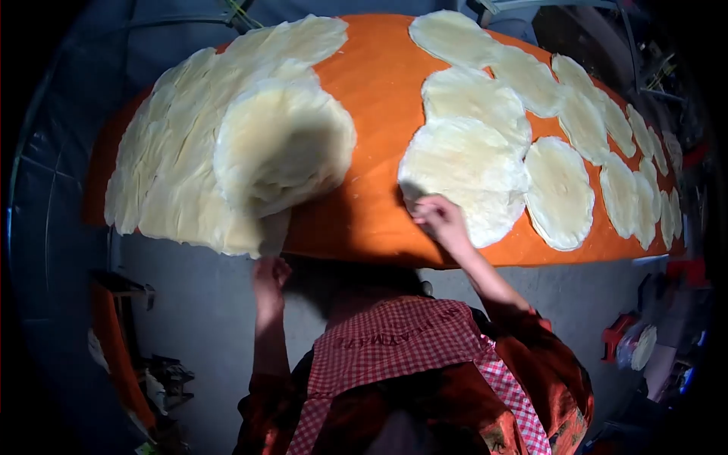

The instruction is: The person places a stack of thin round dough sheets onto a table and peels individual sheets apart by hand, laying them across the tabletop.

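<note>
Thin, pale round dough sheets lie on an orange cloth-covered table. My right hand (pixel 442 218) is closed in a pinch at the lower left edge of a large round dough sheet (pixel 464 178). My left hand (pixel 270 274) is closed at the table's near edge, just under the bottom corner of the overlapping dough sheets (pixel 178 163). Whether its fingers grip that edge is hidden. On top of this left group lies another round sheet (pixel 250 129), with a dark shadow across its right part.
Orange cloth (pixel 371 98) shows between the two groups of sheets. More single rounds (pixel 560 193) spread to the table's right end. Below is a grey floor (pixel 201 303), with a red stool (pixel 619 334) at right and an orange-covered surface (pixel 117 349) at left.
</note>
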The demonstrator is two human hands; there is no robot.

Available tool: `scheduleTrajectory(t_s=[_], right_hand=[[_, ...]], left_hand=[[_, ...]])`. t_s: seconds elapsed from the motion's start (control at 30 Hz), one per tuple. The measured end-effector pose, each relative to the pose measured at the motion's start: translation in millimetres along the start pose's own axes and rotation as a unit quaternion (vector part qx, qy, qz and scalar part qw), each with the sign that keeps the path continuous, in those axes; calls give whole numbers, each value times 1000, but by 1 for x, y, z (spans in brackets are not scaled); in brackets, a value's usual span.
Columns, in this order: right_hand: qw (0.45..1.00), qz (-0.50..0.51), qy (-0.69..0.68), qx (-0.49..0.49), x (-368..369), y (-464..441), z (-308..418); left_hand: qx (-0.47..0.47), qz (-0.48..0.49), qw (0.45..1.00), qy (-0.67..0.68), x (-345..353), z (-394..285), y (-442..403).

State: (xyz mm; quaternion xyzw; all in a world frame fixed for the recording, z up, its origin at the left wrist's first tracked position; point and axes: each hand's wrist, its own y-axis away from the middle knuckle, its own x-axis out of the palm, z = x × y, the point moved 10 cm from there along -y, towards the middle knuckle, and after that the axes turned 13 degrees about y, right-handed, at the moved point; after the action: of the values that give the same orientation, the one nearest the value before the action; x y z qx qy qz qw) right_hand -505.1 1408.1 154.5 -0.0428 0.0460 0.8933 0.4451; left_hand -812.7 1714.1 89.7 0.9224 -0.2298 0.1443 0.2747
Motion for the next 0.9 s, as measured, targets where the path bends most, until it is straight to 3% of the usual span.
scheduleTrajectory(t_s=[0.07, 0.2, 0.3, 0.4, 0.43, 0.53, 0.57, 0.6, 0.67, 0.77, 0.87, 0.9], right_hand=[[988, 124, 48, -79, 99, -34, 50], [923, 188, 279, -187, 261, -99, 107], [818, 81, 444, -357, 351, -144, 101], [685, 2, 597, -418, 401, -159, 86], [665, 28, 632, -397, 411, -167, 79], [749, 142, 592, -260, 408, -196, 55], [786, 83, 537, -294, 399, -194, 80], [812, 87, 539, -207, 385, -201, 80], [831, 67, 509, -213, 368, -207, 84], [832, 89, 494, -235, 367, -200, 86], [769, -12, 547, -331, 387, -184, 98], [754, -4, 566, -333, 396, -185, 97]], left_hand=[[46, 14, 998, 51, -1, -36, -24], [61, 34, 992, 103, -8, -80, -92], [37, 48, 994, 92, -18, -108, -132], [29, 93, 986, 133, -21, -129, -166], [32, 97, 986, 133, -19, -132, -179], [1, 111, 982, 151, -11, -128, -213], [-10, 113, 981, 160, -6, -125, -220], [-20, 115, 979, 169, 0, -124, -226], [-44, 113, 974, 193, 8, -120, -237], [-103, 135, 954, 246, 25, -105, -254], [-134, 169, 945, 246, 50, -98, -260], [-137, 183, 949, 215, 57, -100, -257]])
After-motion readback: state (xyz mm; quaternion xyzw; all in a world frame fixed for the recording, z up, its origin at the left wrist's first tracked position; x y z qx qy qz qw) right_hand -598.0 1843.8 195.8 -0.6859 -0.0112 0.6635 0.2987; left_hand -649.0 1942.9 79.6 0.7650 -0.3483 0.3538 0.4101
